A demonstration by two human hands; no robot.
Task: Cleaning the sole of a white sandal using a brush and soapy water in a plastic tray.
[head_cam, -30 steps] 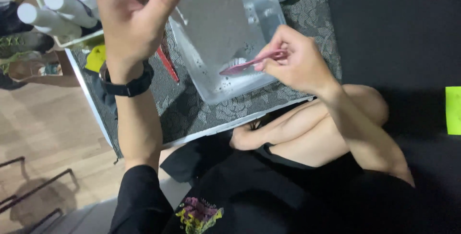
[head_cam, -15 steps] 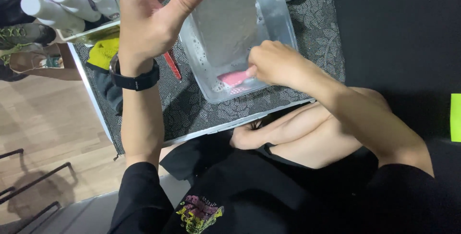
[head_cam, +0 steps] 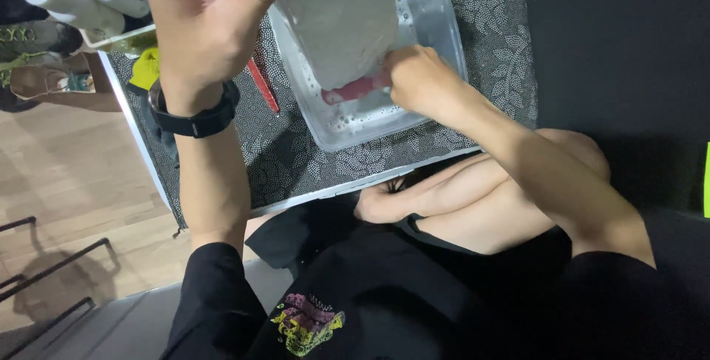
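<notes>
We are gripping a grey flat slab [head_cam: 342, 20] with our left hand [head_cam: 211, 20], our right hand [head_cam: 418, 79] clutching a pink tool [head_cam: 355, 88] over the clear plastic tub [head_cam: 444, 27].

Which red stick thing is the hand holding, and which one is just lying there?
The right hand holds the pinkish-red tool inside the clear tub, against the grey slab. The thinner red stick lies untouched on the patterned mat, outside the tub.

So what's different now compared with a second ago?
The right hand carried the pink tool from open view over the clear tub to the lower edge of the grey slab, which now partly covers it. The left hand still grips the slab; the red stick lies unmoved.
</notes>
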